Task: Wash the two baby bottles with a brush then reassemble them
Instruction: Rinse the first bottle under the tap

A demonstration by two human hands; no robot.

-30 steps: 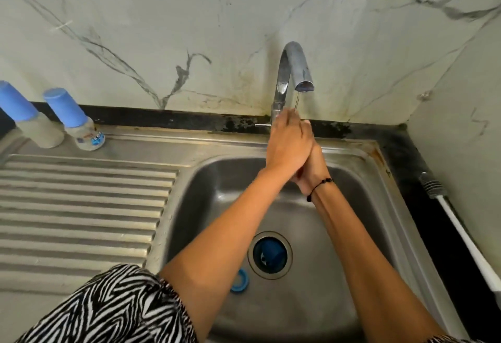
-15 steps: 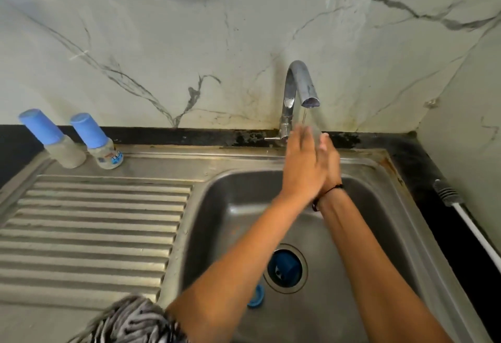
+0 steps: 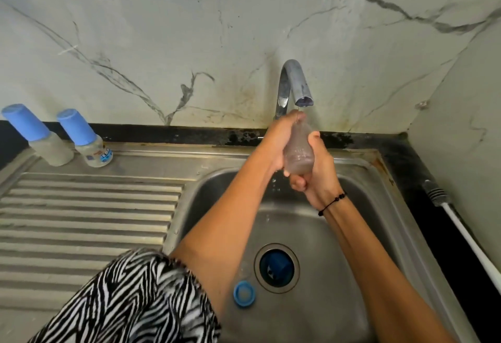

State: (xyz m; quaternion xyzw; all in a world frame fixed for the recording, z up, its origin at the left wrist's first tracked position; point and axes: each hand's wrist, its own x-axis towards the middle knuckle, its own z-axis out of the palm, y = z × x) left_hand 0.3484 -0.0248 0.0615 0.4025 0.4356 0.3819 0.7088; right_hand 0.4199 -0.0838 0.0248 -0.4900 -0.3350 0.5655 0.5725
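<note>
Under the tap (image 3: 295,85) I hold a clear baby bottle body (image 3: 299,153) upright, its open mouth right below the spout, where a thin stream of water runs in. My left hand (image 3: 273,143) grips its left side and my right hand (image 3: 321,180) grips its right side and base. Two capped bottles stand on the drainboard at far left, one plain (image 3: 40,139) and one with a printed label (image 3: 86,143), both with blue caps. A blue screw ring (image 3: 244,293) lies on the sink floor near the drain (image 3: 276,265), which holds something blue.
A bottle brush (image 3: 437,193) with a white handle lies on the dark counter to the right of the steel sink (image 3: 360,234). The ribbed drainboard (image 3: 81,220) stretches left. A marble wall stands behind and on the right.
My hands, pressed together under the tap before, have parted and turned, so the clear bottle now shows between them. My view has tilted upward.
</note>
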